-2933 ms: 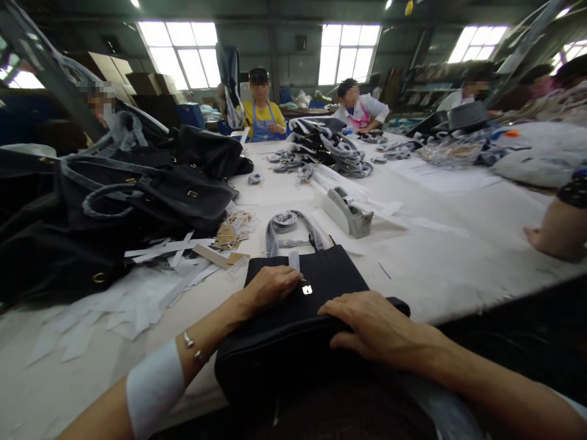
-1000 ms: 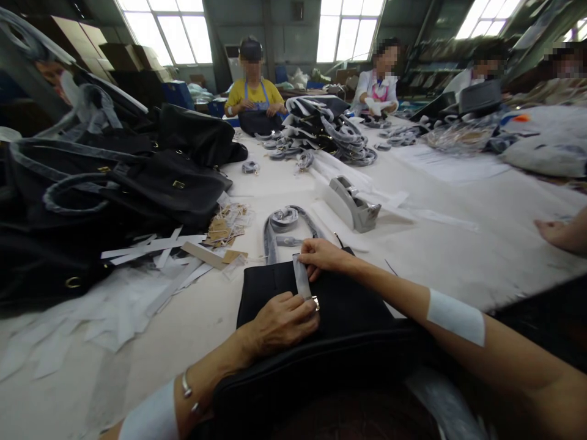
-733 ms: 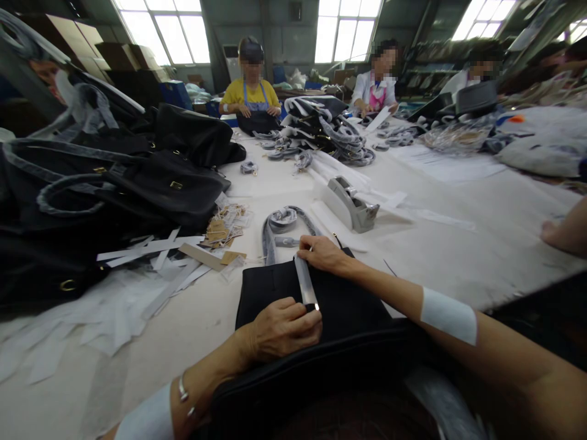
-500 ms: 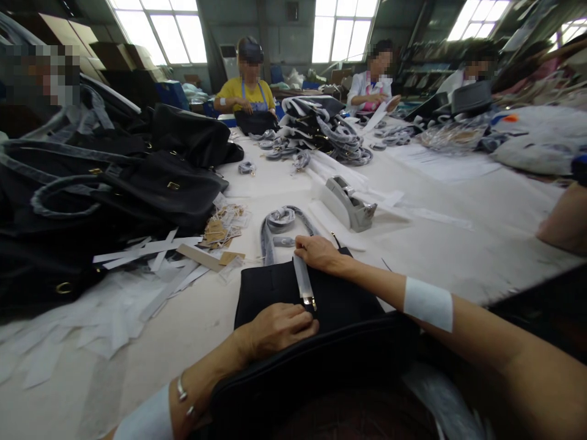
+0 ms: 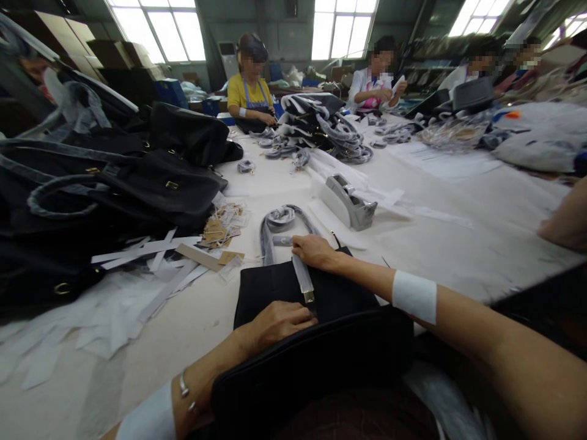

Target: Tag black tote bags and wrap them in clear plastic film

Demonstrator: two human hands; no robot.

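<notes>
Black bag (image 5: pixel 284 293) lies flat at the near table (image 5: pixel 458 244) edge, partly over the person's lap. Wrapped strap tab (image 5: pixel 302 278) on the bag runs lengthwise away from the person, gold buckle end (image 5: pixel 309 297) pointing toward them. Right hand (image 5: pixel 314 250) pinches the tab's far end, fingers closed on it. Left hand (image 5: pixel 275 321) presses flat on the bag just below the buckle, fingers together. Versus a second ago: left hand slid slightly nearer, off the buckle; tab otherwise unchanged. Tape dispenser (image 5: pixel 348 205) sits beyond.
</notes>
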